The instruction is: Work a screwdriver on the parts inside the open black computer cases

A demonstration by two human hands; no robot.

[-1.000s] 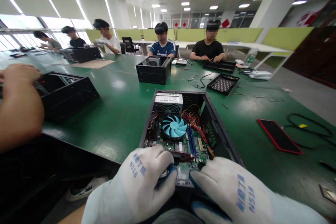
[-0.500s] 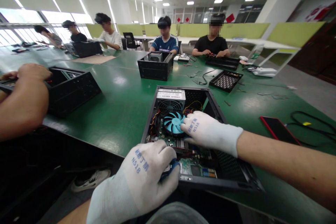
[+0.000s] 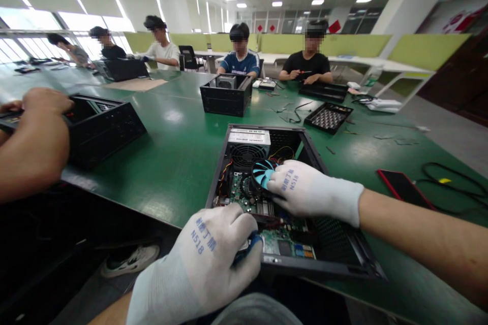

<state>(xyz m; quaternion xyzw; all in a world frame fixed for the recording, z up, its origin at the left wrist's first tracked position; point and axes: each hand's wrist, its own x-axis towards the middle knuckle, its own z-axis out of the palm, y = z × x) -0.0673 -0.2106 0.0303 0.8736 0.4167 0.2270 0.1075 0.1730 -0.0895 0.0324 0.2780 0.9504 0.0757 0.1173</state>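
An opened black computer case (image 3: 328, 268) lies in front of me on the green table. Inside it are a power supply (image 3: 249, 137) at the far end and a green circuit board (image 3: 276, 245). My right hand (image 3: 299, 188), in a white glove, is closed on the edge of a round fan with light-blue blades (image 3: 262, 172), which is tilted over the board. At the case's near left corner, my gloved left hand (image 3: 217, 249) is closed around something with a blue part, mostly hidden by its fingers.
Another person's bare arm (image 3: 41, 137) reaches over a black case (image 3: 107, 132) at the left. Across the table (image 3: 171, 150) stands one more case (image 3: 225, 99). A perforated black panel (image 3: 328, 117), a red-edged phone (image 3: 404, 188) and a black cable (image 3: 453, 175) lie to the right.
My right hand has moved a little to the right, taking the fan with it and uncovering more of the board. My left hand has hardly moved.
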